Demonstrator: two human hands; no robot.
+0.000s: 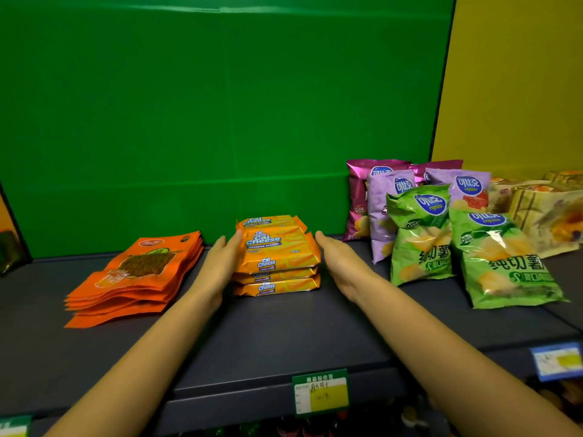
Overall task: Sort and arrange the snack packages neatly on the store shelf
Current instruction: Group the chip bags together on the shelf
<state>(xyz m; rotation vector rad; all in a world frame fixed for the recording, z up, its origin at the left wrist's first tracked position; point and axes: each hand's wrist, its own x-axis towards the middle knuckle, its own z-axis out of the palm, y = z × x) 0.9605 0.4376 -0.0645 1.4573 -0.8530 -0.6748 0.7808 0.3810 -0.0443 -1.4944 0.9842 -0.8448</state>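
A stack of orange Cal Cheese wafer packs (277, 257) sits mid-shelf on the dark shelf (284, 329). My left hand (220, 260) lies flat against the stack's left side, fingers extended. My right hand (344, 263) is flat just right of the stack, a small gap showing between them. A fanned pile of orange flat pouches (135, 279) lies to the left. Two green chip bags (421, 234) (504, 263) lean at the right, with purple and magenta chip bags (388, 209) standing behind them.
Pale yellow snack packs (545, 216) crowd the far right. A green back panel (220, 121) rises behind the shelf. Price tags (320, 392) (556, 361) hang on the front edge, with bottles on the shelf below.
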